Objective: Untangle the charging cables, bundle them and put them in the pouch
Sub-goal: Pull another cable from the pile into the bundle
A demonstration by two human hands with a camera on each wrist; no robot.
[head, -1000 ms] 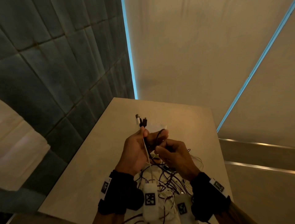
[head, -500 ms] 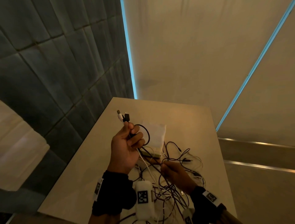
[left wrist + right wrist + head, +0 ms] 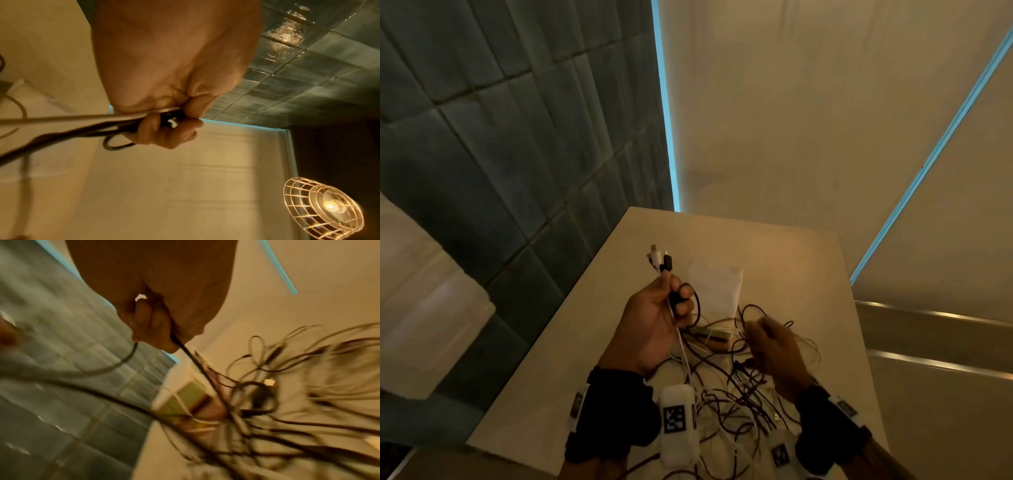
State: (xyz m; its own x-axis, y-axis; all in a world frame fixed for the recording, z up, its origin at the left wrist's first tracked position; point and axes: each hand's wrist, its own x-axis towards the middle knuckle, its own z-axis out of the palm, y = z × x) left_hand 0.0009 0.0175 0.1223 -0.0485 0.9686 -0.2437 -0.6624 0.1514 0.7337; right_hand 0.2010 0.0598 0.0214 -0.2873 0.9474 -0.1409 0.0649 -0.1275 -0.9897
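Observation:
My left hand (image 3: 657, 322) is raised above the table and grips a white cable and a black cable, whose plug ends (image 3: 661, 260) stick up past the thumb. The left wrist view has its fingers (image 3: 164, 129) curled round those cables (image 3: 82, 123). To its right my right hand (image 3: 774, 346), blurred, pinches a thin dark cable (image 3: 197, 363) that runs down into the tangle of dark and white cables (image 3: 732, 394) on the table. A white pouch (image 3: 717, 291) lies flat behind the hands.
The beige table (image 3: 791, 260) is narrow, with its left edge next to a dark tiled wall (image 3: 517, 137). A small greenish box-like item (image 3: 712, 332) lies among the cables between the hands. A caged lamp (image 3: 322, 211) appears in the left wrist view.
My hands have parted: the right hand dropped away to the right with a dark cable, then rose a little. The left hand stays raised with the plug ends.

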